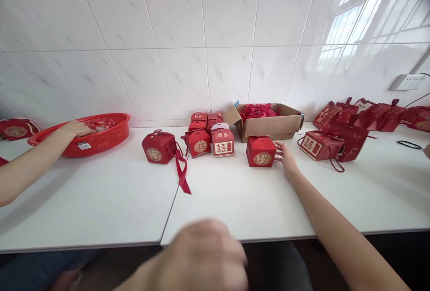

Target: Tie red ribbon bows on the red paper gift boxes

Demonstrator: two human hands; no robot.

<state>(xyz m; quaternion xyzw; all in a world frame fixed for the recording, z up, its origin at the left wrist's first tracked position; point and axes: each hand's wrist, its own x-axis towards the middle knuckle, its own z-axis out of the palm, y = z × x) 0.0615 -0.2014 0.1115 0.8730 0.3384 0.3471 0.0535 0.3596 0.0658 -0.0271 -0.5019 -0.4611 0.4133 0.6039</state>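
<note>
It looks like a plain workroom: a white table (255,201) beneath the right hand (286,157), red gift boxes (261,152) on either side of it, a carton (273,127) of ribbons (257,110) just behind, a tiled wall (231,8) beyond, and, well to its left, a co-worker's hand (77,128) in a basin (107,142).

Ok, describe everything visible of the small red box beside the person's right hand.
The small, boxy red container, seemingly cardboard, stands upright on the white table. Its front bears a round gold emblem with characters; its top appears folded shut. It sits in front of the open brown cardboard carton. The right hand is at its right side; contact is hard to tell.
</note>
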